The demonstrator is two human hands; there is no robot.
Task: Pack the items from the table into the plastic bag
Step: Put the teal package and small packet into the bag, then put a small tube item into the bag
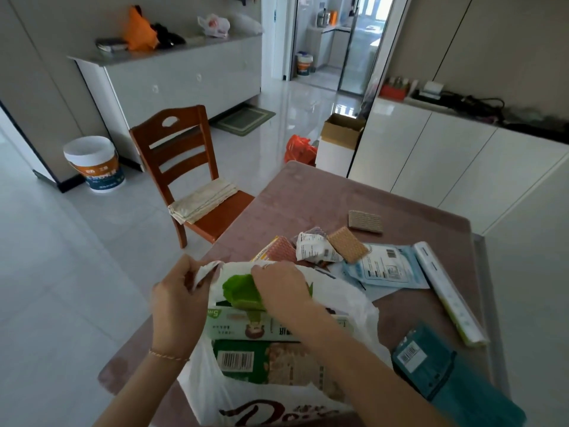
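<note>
A white plastic bag with brown lettering stands open at the table's near edge. Inside it lie a green-and-white box and a green packet with a barcode. My left hand pinches the bag's left handle and holds it up. My right hand is inside the bag's mouth, closed on a bright green item. On the table behind the bag lie a pink textured pack, a crumpled white wrapper, a tan sponge, a light blue pouch, a long white box and a teal package.
The pink-brown table also carries a brown-grey sponge at the back. A wooden chair with a folded cloth stands left of the table. White cabinets run along the right. A bucket, an orange bag and a cardboard box sit on the floor.
</note>
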